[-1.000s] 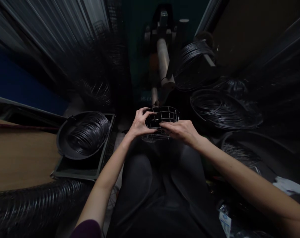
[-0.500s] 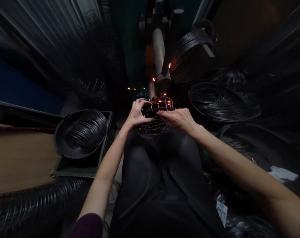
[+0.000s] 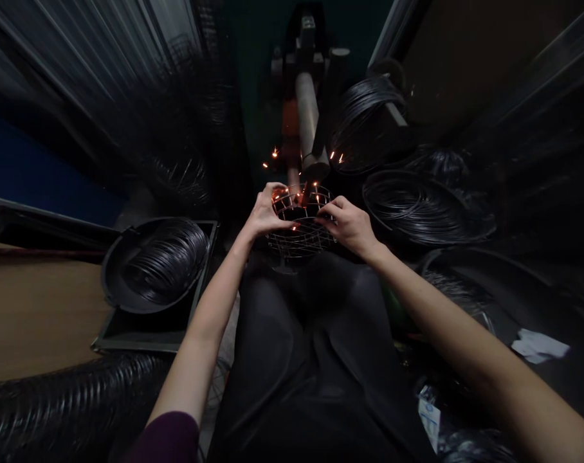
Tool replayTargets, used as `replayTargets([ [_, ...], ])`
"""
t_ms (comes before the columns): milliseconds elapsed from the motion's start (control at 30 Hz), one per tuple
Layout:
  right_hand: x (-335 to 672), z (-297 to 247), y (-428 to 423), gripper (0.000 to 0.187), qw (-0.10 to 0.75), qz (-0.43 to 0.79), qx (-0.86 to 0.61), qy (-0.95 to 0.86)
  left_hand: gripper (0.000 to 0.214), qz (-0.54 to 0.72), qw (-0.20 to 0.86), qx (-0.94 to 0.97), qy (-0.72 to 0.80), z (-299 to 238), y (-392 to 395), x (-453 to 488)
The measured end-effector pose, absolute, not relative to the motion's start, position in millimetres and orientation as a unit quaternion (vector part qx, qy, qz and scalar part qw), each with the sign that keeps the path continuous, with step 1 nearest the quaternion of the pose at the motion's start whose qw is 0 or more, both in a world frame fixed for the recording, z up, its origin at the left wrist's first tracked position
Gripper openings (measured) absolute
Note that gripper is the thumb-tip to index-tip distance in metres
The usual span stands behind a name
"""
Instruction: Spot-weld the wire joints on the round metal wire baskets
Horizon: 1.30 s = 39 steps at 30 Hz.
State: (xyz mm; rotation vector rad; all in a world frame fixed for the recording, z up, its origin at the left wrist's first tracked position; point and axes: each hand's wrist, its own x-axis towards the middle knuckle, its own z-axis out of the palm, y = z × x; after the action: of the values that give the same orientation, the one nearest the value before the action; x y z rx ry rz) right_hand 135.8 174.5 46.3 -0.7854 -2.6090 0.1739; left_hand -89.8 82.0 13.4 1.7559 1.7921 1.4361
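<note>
A round wire basket [image 3: 301,241] sits between my hands, just above my knees and under the metal arm of a welding machine [image 3: 307,116]. Orange sparks glow on its far side and fly out to both sides. My left hand [image 3: 267,212] grips the basket's left side, thumb stretched along the near part and fingers curled over the rim. On the right side, my right hand [image 3: 348,224] pinches the wire of the near rim with thumb and fingers. The machine's tip reaches into the basket; the exact contact spot is dark and partly hidden.
At left, a black basin [image 3: 109,276] with wire rings [image 3: 169,263] rests on a metal crate [image 3: 137,341]. Stacked wire rings [image 3: 70,399] lie lower left. Wire coils [image 3: 369,96] and a basin of rings [image 3: 417,199] stand at right, above a larger dark basin [image 3: 514,283] holding short wires.
Sparks have shifted, now spraying on both sides of the arm. My right fingers have curled in more on the rim. The view has tilted slightly; the basket remains in both hands.
</note>
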Motion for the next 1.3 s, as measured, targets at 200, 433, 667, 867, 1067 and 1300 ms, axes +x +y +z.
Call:
replayTargets([
  [200,122,46,187,0.021,0.210,0.089,-0.328,-0.917,0.098,0.503,0.160,0.587,0.614,12,99,-104],
  [433,124,55,187,0.024,0.262,0.123,-0.337,-0.896,0.106,0.511,0.164,0.602,0.591,8,105,-117],
  [667,228,67,141,0.056,0.187,0.271,-0.380,-0.864,0.142,0.521,0.290,0.513,0.617,-56,57,-125],
  [867,285,19,109,0.039,0.023,0.277,-0.380,-0.882,0.143,0.540,0.277,0.500,0.618,-77,50,-120],
  [1067,313,-28,108,0.030,-0.003,0.348,-0.343,-0.872,0.121,0.574,0.225,0.454,0.644,-68,26,-109],
  [1300,257,36,101,0.057,0.146,0.474,-0.405,-0.769,0.096,0.532,0.151,0.557,0.620,-26,-12,-88],
])
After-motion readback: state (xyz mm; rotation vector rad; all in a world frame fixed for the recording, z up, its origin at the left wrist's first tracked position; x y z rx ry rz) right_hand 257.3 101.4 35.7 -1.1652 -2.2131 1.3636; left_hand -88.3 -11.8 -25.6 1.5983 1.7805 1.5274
